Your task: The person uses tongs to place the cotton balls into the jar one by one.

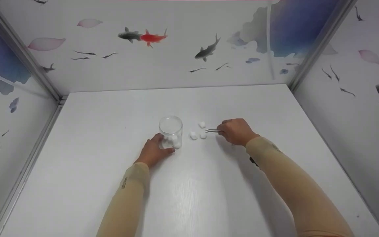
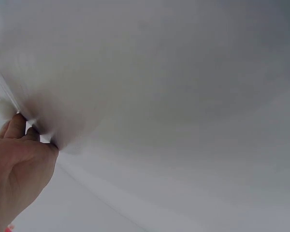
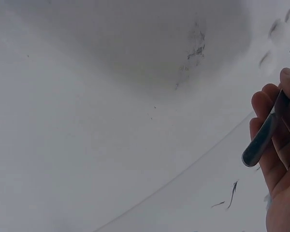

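A clear round jar (image 1: pixel 180 131) stands upright and uncovered on the white table, with several white cotton balls (image 1: pixel 173 142) in its lower part. My left hand (image 1: pixel 152 152) holds the jar low down, thumb at the near side and fingers at the left. To the right of it lie three loose cotton balls (image 1: pixel 193 135). My right hand (image 1: pixel 237 131) grips metal tweezers (image 1: pixel 213 130), whose bent tips point left and hover beside the nearest balls with nothing between them. In the right wrist view the rounded end of the tweezers (image 3: pixel 260 142) crosses the curled fingers.
White panels printed with fish and petals rise behind the table (image 1: pixel 87 131) and at both sides. Metal corner posts (image 1: pixel 324 42) join the panels. A small dark object (image 1: pixel 254 161) shows under the right wrist.
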`<state>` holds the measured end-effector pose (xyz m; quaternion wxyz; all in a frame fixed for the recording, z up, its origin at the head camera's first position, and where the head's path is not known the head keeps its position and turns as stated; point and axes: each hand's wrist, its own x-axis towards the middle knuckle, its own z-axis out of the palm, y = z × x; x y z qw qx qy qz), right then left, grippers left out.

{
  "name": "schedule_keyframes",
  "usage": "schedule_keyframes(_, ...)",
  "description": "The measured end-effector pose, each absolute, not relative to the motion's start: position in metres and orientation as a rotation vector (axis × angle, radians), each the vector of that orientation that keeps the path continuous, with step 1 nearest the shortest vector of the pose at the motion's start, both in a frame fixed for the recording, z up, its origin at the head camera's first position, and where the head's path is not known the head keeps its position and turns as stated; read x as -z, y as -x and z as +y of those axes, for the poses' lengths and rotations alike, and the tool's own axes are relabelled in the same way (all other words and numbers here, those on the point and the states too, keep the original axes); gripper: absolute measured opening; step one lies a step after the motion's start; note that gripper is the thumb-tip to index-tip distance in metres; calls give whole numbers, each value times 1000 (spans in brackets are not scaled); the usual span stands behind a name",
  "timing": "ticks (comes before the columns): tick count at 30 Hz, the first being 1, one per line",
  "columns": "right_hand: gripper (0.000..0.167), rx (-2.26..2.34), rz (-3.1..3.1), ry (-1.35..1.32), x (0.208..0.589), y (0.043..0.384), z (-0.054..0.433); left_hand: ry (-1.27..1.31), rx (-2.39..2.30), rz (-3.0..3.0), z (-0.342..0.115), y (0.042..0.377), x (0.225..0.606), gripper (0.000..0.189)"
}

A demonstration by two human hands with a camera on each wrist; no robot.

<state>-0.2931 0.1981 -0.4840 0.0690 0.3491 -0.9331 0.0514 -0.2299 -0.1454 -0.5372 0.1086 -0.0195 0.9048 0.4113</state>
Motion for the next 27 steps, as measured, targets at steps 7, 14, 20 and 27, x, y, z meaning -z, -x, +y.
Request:
schedule_keyframes(7,15,-164,-2818,-1059,488,294,192,30,-1225,2689,-146,229,536,86)
schedule_keyframes(14,13,-135,-2814,-1101,493,293,188,23,-1244,2692,-144,227,536,86)
schedule_keyframes(20,13,-142,-2821,-1076,496,295,192,28,-1219,2692,-145,228,537,84)
schedule_keyframes(27,14,-172,-2853,-1048,497,294,195,16,-1215,2696,-145,230,537,85)
